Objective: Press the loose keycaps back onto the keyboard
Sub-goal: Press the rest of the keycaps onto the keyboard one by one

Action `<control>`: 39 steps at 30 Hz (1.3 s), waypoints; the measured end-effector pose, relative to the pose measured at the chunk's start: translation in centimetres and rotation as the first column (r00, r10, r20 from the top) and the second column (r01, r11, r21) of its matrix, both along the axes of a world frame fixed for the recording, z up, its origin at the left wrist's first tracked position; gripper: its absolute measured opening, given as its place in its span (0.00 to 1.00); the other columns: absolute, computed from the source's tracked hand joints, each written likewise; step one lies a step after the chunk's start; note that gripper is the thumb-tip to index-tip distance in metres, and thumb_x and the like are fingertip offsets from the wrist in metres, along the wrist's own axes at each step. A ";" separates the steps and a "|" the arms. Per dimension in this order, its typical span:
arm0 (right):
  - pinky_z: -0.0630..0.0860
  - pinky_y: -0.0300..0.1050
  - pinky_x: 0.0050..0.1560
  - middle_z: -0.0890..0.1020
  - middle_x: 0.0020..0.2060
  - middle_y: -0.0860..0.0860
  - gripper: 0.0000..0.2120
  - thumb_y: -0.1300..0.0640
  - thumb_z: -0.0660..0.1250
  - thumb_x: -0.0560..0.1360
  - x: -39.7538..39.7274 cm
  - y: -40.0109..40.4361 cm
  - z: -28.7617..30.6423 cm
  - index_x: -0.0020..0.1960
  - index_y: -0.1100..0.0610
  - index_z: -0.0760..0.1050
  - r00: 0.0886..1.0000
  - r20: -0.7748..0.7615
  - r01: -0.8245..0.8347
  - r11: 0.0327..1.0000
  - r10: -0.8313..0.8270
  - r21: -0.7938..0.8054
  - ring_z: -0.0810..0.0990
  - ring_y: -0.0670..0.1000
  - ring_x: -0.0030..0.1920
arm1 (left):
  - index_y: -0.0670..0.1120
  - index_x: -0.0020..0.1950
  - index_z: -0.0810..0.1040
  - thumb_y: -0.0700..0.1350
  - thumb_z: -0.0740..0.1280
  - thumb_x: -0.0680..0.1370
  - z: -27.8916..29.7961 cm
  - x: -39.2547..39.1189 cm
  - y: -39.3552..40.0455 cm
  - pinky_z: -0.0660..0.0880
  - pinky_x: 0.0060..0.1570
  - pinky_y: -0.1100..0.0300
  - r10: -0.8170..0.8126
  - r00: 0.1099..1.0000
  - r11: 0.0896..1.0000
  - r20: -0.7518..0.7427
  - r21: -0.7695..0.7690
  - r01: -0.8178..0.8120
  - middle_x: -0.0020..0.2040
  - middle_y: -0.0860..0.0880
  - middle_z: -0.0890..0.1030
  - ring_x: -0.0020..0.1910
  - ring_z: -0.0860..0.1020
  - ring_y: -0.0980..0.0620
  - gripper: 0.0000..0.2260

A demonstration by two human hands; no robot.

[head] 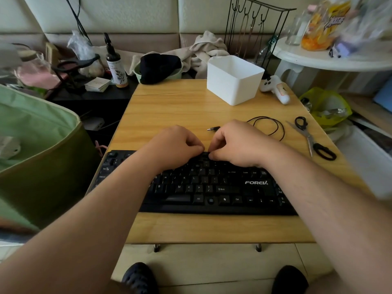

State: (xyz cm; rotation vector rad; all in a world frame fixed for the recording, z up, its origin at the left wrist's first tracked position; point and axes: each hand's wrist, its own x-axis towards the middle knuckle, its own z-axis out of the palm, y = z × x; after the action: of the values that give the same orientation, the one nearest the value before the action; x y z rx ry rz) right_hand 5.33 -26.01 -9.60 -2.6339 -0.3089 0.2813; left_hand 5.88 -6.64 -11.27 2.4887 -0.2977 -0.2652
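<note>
**Both hands bunched at the keyboard's top row**

On the wooden table (169,102) lies the black keyboard (212,187). Both forearms reach over it. The left hand (176,145) and right hand (235,143) meet knuckle to knuckle, fingers curled down onto the back row; whether they pinch a keycap, I cannot tell.

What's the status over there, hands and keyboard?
Left hand and right hand curled, fingertips together on keyboard top row. Any keycap hidden under fingers. Cable just behind, clear.

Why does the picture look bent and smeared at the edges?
Head view: a wide-angle lens bows the table edges and stretches the forearms; the snack bag at top right is blurred, while the keyboard stays fairly sharp in soft, even light.
</note>
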 end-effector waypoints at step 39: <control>0.75 0.40 0.45 0.85 0.37 0.40 0.02 0.50 0.79 0.72 2.1 -1.4 1.2 0.44 0.47 0.87 0.998 -0.058 0.028 0.992 -0.021 0.122 0.82 0.42 0.44 | 0.57 0.56 0.86 0.50 0.69 0.82 -0.1 0.3 0.6 0.76 0.59 0.54 0.042 0.995 0.991 -0.088 -0.126 -0.053 0.52 0.58 0.84 0.54 0.80 0.57 0.07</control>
State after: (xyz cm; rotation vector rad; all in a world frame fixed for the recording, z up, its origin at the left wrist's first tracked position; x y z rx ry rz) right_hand 7.42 -27.40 -8.44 -2.5025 -0.2666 0.3182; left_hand 6.18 -6.06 -11.35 2.3480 -0.2136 -0.3211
